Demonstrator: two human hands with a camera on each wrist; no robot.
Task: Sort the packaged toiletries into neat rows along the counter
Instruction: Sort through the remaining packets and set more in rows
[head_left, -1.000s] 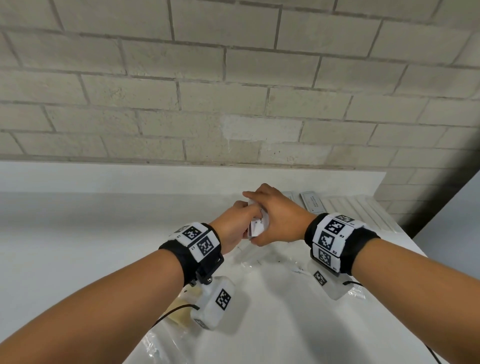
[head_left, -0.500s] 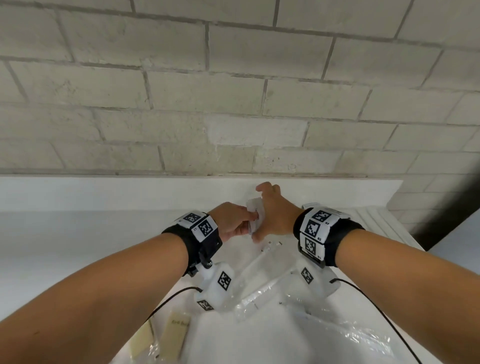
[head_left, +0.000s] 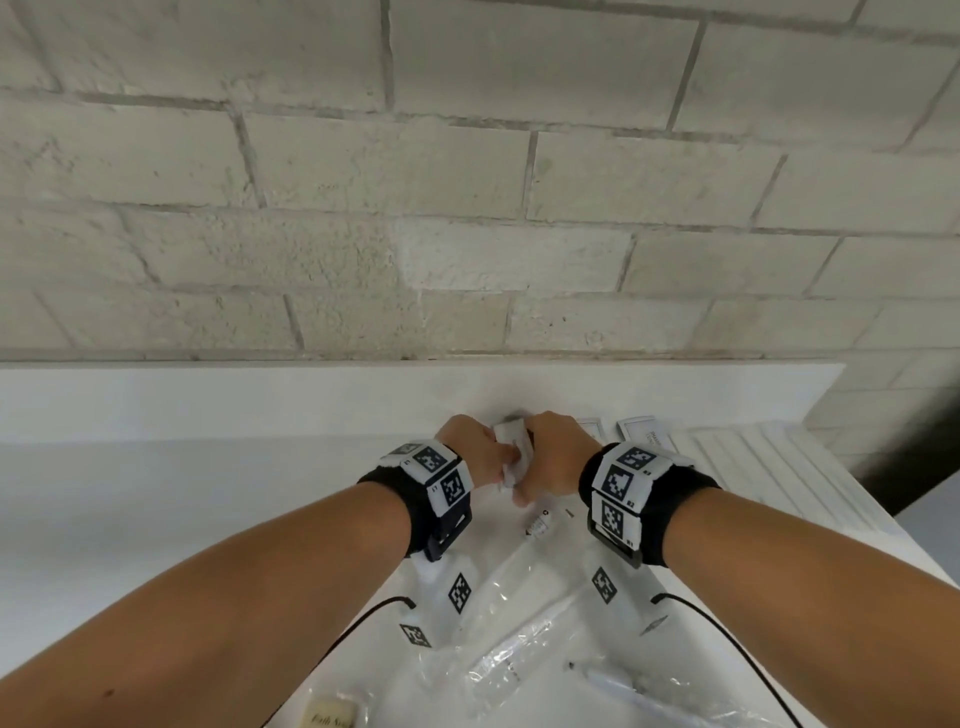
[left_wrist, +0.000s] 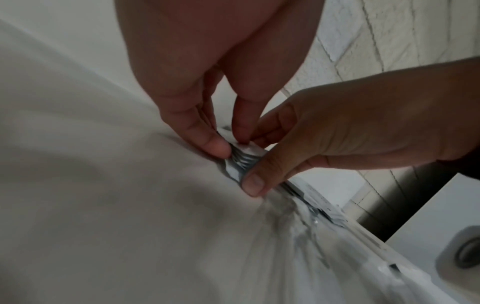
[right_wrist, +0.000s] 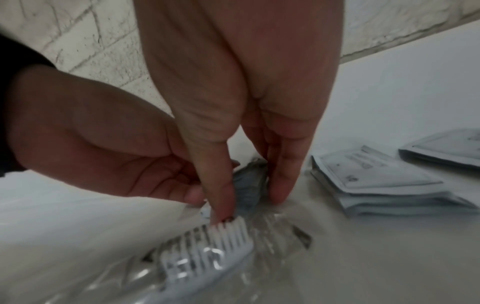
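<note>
Against the counter's (head_left: 156, 493) back edge, both hands (head_left: 470, 449) (head_left: 553, 457) pinch a clear-wrapped comb packet (right_wrist: 207, 255).

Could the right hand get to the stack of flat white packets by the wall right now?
Probably yes, once freed: the right hand is gripping a small packet with the left hand, and the flat white packets lie uncovered just beside it.

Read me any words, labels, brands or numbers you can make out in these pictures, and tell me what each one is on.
"Bath S...", cursive, cut off by the frame edge: on the beige packet at the counter's near edge.
Wrist band tags: square coded patterns with tiny marks beside them, too small to read.
Flat white sachets: faint print, too blurred to read.
Wrapped comb: dark print on the clear wrap, not readable.
</note>
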